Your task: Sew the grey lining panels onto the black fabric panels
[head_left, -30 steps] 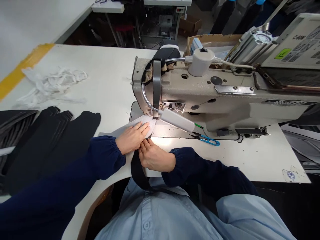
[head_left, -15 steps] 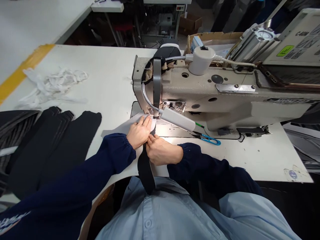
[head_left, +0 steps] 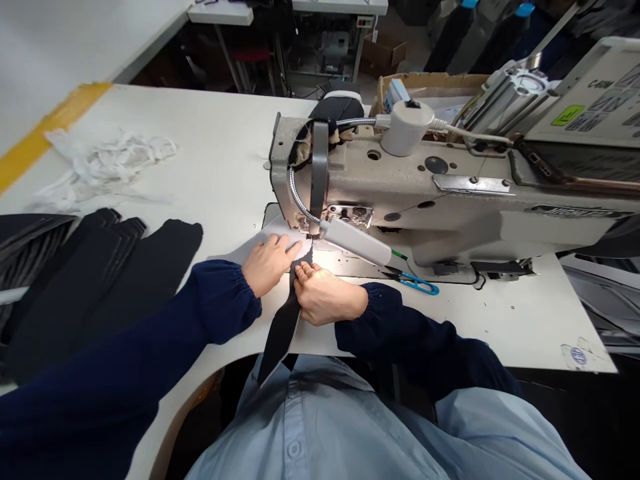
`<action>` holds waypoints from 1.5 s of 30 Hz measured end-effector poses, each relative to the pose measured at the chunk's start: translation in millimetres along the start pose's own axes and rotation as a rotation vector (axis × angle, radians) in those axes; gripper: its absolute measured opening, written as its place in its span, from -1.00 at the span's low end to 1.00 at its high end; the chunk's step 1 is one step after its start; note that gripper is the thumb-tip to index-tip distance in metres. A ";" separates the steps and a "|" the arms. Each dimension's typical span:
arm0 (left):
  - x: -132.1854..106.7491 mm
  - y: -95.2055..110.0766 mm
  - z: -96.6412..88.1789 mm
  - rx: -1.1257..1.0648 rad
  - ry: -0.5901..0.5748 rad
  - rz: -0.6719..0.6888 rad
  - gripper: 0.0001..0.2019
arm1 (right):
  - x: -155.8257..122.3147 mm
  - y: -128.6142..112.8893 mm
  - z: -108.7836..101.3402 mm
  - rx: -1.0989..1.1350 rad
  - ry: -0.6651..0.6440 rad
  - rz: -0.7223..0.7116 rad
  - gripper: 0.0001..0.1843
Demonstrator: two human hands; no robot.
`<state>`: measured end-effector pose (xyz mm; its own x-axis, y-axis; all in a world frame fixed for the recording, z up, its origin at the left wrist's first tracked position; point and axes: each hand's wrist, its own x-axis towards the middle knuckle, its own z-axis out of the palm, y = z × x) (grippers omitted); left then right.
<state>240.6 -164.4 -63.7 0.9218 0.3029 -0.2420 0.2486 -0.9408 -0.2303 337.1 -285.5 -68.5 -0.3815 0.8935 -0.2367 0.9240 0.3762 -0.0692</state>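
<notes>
My left hand [head_left: 270,263] lies flat on a pale fabric piece [head_left: 240,251], fingers spread and pressing it beside the sewing machine's needle area. A black fabric piece [head_left: 283,327] runs from near the presser foot down over the table's front edge toward my lap. My right hand [head_left: 327,293] is closed on the black fabric's right edge, the fingertips on top and the thumb hidden. The sewing machine [head_left: 345,160] stands just beyond both hands, its needle partly hidden. Blue-handled thread snips [head_left: 419,283] rest to the right of my right hand.
Black fabric pieces [head_left: 150,280] lie stacked on the left of the table [head_left: 225,147]. Behind them is a heap of white scraps [head_left: 115,160]. A white lamp [head_left: 357,241] on a metal gooseneck hangs near the needle. A cardboard box [head_left: 445,81] sits behind the machine.
My left hand has slid slightly left and away from the needle, its fingers spreading. The black fabric's lower end has swung left. My right hand has barely moved.
</notes>
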 end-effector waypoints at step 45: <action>-18.2 24.6 22.1 -0.486 0.164 0.009 -0.55 | -9.2 -57.7 26.2 -0.103 0.233 -0.034 -0.67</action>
<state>223.3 -189.7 -85.8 0.9496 0.3028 -0.0815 0.3136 -0.9174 0.2452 288.0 -321.9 -87.7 -0.4194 0.9078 -0.0057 0.9074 0.4194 0.0284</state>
